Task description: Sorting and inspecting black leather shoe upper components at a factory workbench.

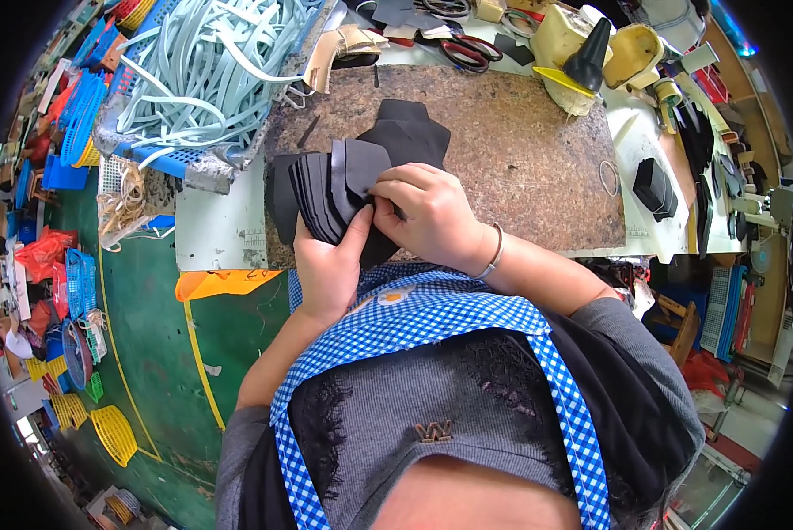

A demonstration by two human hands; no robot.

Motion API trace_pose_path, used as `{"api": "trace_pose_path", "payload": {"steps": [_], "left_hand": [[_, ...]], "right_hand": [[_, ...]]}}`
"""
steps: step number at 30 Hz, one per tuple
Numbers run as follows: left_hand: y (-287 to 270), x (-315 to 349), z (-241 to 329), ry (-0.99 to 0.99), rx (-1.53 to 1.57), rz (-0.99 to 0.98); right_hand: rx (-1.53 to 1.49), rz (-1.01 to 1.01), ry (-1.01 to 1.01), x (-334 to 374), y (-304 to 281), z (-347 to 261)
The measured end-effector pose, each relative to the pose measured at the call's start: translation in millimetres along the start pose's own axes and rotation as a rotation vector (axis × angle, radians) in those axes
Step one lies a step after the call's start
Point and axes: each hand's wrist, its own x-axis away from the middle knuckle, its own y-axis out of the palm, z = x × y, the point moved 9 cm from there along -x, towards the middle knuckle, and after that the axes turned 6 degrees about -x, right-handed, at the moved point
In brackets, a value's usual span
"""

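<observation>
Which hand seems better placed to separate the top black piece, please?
Probably the right hand: its fingertips are at the edge of the top piece, while the left hand grips the black stack.

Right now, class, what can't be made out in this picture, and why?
Head view:
Left hand: most fingers, behind the black pieces.
Right hand: whether it pinches or only touches, masked by its fingers.
Blue crate: floor, under pale strips.
Pale strips: heap's far side, cut by the upper edge.

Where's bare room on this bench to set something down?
The right half of the brown board is mostly bare, between black pieces and a thin ring, with the right hand at lower left and cream container at upper right. Crowded: upper left, with pale blue strips; top edge, with scissors.
</observation>
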Motion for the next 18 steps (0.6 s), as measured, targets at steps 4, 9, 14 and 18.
{"api": "trace_pose_path", "payload": {"steps": [4, 9, 14, 18], "left_hand": [[2, 0, -16, -0.161, 0.137, -0.007], [2, -4, -14, -0.123, 0.141, -0.019], [5, -6, 1, -0.064, 0.177, -0.049], [1, -6, 0, -0.029, 0.155, -0.023]], "right_hand": [[-0.016, 0.024, 0.026, 6, -2, 7], [-0.139, 0.031, 0.177, 10, -4, 19], [-0.236, 0.021, 0.266, 9, -5, 26], [-0.131, 0.024, 0.147, 4, -8, 10]]}}
